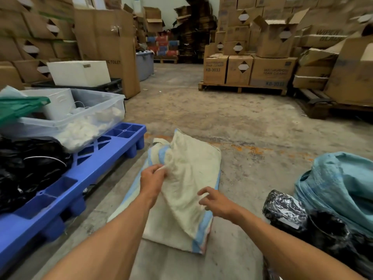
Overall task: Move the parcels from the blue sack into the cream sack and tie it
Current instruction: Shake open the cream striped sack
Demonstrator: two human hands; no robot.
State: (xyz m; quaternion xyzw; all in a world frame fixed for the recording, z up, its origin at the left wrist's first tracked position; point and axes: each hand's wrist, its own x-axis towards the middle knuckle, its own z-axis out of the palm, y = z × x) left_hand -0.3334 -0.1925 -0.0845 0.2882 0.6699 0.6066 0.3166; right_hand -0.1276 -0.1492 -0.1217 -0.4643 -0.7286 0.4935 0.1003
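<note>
No parcels moved yet: left hand (153, 178) pinches the flat cream sack (187, 190); right hand (216, 201) hovers open; blue sack (339, 188) sits full beyond it.

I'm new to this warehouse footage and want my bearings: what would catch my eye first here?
The cream sack lies flat on the floor in the centre; the left hand pinches its cloth while the right hand hovers open over it. At right slumps the blue sack with a black wrapped parcel beside it. A blue pallet carrying bins runs along the left.
</note>
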